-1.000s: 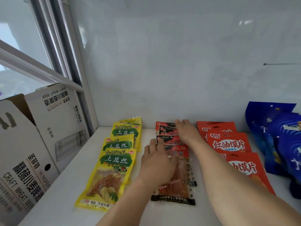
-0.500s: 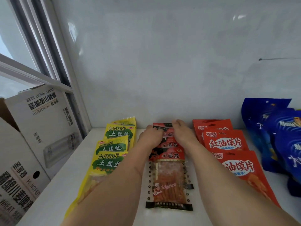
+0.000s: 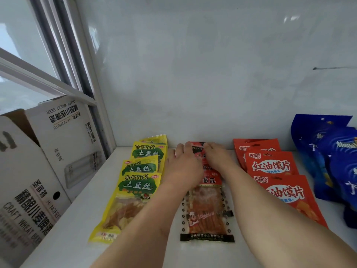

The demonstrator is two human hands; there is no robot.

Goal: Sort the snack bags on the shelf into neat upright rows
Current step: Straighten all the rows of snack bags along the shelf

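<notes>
Three rows of flat snack bags lie overlapped on the white shelf [image 3: 81, 219]. Yellow potato-strip bags [image 3: 139, 183] form the left row. Red-and-black gluten-strip bags [image 3: 207, 213] run down the middle, and orange-red bags [image 3: 270, 167] lie to their right. My left hand [image 3: 181, 165] and my right hand [image 3: 217, 158] both rest on the rear end of the middle row. Their fingertips meet at the top edge of the rearmost red-and-black bag by the back wall. The hands hide most of the rear bags.
Dark blue bags [image 3: 328, 151] stand at the far right. A white beer carton [image 3: 63, 144] leans outside the shelf's left side, by the window frame. The white back wall [image 3: 212, 84] rises just behind the rows.
My left hand has moved from the front of the middle row to its rear end beside my right hand. In the last half second both hands have stayed there.
</notes>
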